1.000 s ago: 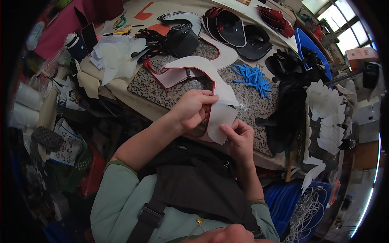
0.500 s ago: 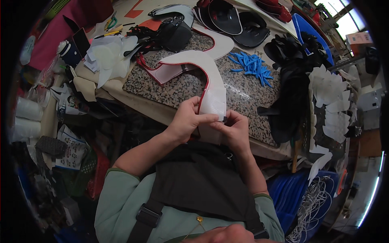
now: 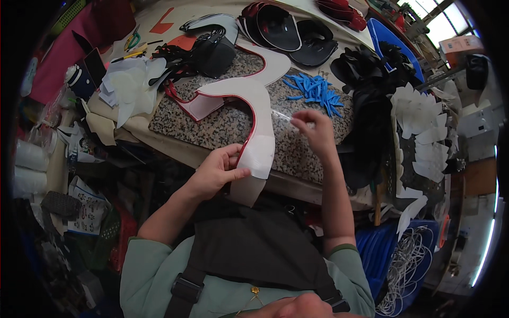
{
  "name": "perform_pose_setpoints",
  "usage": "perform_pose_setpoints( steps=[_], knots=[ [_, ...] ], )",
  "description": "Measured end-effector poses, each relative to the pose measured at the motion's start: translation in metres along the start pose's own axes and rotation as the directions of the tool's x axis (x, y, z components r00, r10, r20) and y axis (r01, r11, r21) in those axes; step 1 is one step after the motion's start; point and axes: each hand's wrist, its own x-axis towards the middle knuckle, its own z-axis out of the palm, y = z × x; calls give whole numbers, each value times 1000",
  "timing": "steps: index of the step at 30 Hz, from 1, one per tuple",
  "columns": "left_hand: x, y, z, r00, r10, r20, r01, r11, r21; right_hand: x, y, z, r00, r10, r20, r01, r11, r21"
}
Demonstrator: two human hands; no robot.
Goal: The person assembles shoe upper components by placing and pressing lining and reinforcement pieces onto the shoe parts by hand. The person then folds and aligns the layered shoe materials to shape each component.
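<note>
My left hand [image 3: 214, 169] pinches the lower end of a curved white shoe upper [image 3: 260, 116] with red edging, thumb on top. A pale, slightly shiny patch [image 3: 256, 156] covers that end, and a plain off-white flap hangs below it towards my apron. To its right, my right hand [image 3: 316, 132] is raised over the speckled stone slab [image 3: 302, 159], apart from the upper. Its thumb and forefinger are pressed together. A thin bright streak lies by those fingertips; I cannot tell whether it is a clear strip or glare on the stone.
Another white upper [image 3: 273, 66] lies behind. Small blue strips [image 3: 316, 90] are heaped on the slab. Black pieces [image 3: 217, 55], pale cut sheets [image 3: 130, 85] and a phone [image 3: 95, 66] lie left. Dark uppers [image 3: 278, 29] sit at the back, a white layered stack [image 3: 419, 116] right.
My right hand has let go of the upper's end and moved up and right over the slab. My left hand has shifted left and down, still gripping the upper.
</note>
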Motion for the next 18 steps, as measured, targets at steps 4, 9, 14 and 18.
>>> perform_pose_setpoints(
  steps=[4, 9, 14, 18],
  knots=[
    [-5, 9, -7, 996, -75, -43, 81, 983, 166, 65, 37, 9, 965, -247, -82, 166, 828, -536],
    [-25, 9, -14, 994, -75, -81, 82, 994, 76, 77, 39, 11, 936, -348, 43, 281, 669, -688],
    [-38, 12, -20, 981, -151, -121, 156, 987, 34, 15, -40, 13, 982, -164, -92, 163, 986, -19],
    [-28, 13, -19, 980, -124, -158, 151, 974, 169, -50, -79, 12, 964, -213, 161, 182, 965, 189]
  ],
)
